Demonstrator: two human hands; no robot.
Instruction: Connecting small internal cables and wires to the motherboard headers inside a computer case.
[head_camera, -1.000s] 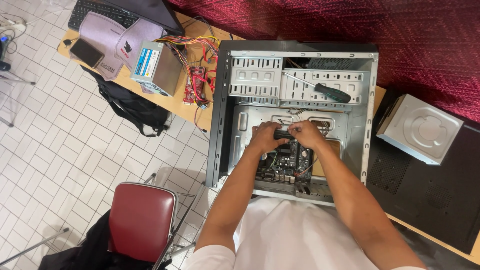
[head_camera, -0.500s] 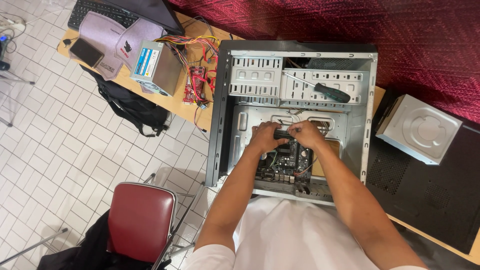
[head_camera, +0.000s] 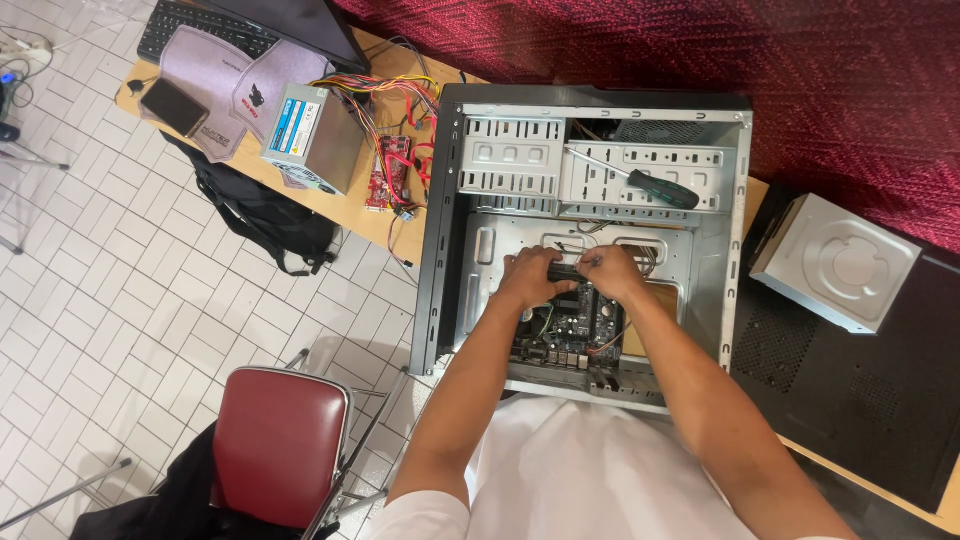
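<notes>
An open grey computer case (head_camera: 440, 250) lies on its side on the wooden table. Inside it sits a dark motherboard (head_camera: 575, 325). My left hand (head_camera: 525, 277) and my right hand (head_camera: 612, 270) both reach into the case and grip the two ends of a thin dark memory stick (head_camera: 566, 270) at the board's upper edge. A screwdriver with a black handle (head_camera: 655, 187) rests on the drive bays above my hands.
A grey power supply (head_camera: 310, 135) with coloured cables and a small red circuit board (head_camera: 388, 170) lie left of the case. An optical drive (head_camera: 835, 262) sits on a black side panel (head_camera: 860, 400) to the right. A red chair (head_camera: 278, 445) and black backpack (head_camera: 262, 215) are below the table.
</notes>
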